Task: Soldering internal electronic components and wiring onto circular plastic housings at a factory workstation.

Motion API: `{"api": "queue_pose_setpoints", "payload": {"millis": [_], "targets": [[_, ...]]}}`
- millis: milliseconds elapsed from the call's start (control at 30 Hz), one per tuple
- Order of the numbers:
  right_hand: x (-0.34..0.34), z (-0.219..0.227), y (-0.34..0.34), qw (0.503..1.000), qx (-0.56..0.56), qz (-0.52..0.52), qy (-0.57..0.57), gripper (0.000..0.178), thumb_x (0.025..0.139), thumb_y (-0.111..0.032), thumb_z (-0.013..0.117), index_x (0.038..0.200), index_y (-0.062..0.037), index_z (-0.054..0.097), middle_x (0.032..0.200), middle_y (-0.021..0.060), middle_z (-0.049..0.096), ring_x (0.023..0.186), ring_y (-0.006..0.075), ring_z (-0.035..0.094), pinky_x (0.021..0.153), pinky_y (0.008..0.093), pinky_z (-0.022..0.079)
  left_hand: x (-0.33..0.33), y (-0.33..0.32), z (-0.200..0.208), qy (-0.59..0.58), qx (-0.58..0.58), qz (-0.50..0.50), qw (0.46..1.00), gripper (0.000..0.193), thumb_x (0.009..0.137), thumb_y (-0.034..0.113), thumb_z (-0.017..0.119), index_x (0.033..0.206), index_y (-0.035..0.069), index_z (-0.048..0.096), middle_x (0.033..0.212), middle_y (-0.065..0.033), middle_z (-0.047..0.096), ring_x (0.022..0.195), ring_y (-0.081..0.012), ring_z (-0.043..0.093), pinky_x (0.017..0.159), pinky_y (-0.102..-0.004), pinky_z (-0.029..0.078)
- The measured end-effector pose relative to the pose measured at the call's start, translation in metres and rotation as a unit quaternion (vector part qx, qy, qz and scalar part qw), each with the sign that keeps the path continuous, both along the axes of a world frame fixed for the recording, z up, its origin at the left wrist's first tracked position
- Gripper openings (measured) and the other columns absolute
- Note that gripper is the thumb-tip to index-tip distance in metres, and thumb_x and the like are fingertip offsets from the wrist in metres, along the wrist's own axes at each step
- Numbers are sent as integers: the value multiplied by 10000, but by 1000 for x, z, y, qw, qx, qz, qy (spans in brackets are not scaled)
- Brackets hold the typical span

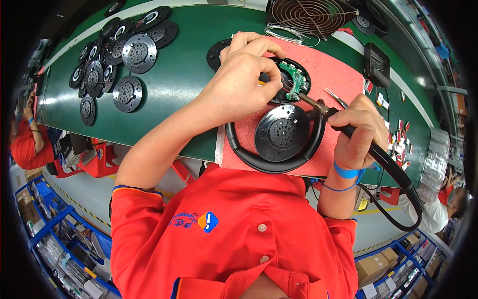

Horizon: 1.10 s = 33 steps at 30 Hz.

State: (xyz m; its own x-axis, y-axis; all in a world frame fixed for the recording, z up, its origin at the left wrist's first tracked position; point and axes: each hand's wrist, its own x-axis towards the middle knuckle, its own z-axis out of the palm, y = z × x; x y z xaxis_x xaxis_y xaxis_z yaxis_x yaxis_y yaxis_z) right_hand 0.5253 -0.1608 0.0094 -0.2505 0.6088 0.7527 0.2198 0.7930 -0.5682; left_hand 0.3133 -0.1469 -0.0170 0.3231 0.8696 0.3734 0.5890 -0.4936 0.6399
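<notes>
My right hand (361,132) is wrapped round the handle of a soldering iron (321,106). Its tip meets the lower edge of a green circuit board (297,79) inside an open black headphone ear cup (307,74). On the cup's left side, the fingers of my left hand (246,72) are pinched together. A bit of yellow and black shows at those fingertips, too covered to name. Below the cup lies the headband (240,152), curving round a second ear cup (282,133) with a perforated disc face. All of this rests on a pink foam mat (343,74).
Several round black perforated discs (139,53) lie piled at the left of the green table (184,74). A fan with a wire guard (311,14) and coiled wire (286,34) are at the back. Tweezers (336,97), a black tray (377,65) and small red-and-silver pieces (400,142) sit at right.
</notes>
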Motion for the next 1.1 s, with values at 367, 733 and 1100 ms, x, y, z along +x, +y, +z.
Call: {"api": "queue_pose_setpoints", "payload": {"millis": [367,733,1100], "targets": [[-2,-2,2,999,-25,0,-20,348,889,-237,535,637,-17,631,569,40,577,470,154,433,446,277,322,1,0,0,0,0,6,1000,65,707,85,655,712,24,634,1111,-41,587,1124,-271,438,980,-399,311],[-6,0,0,998,-28,-25,-52,498,953,-349,424,620,-10,573,541,59,541,474,144,409,448,280,271,0,-1,1,3,-10,8,1000,56,709,80,649,704,27,631,1111,-34,586,1131,-273,428,979,-405,304],[-3,2,-1,999,-24,-21,-38,434,921,-300,468,621,-17,601,538,57,549,467,151,429,441,278,303,1,-1,2,-6,-14,5,1000,54,704,76,653,699,27,630,1102,-37,586,1107,-265,432,964,-397,312]]}}
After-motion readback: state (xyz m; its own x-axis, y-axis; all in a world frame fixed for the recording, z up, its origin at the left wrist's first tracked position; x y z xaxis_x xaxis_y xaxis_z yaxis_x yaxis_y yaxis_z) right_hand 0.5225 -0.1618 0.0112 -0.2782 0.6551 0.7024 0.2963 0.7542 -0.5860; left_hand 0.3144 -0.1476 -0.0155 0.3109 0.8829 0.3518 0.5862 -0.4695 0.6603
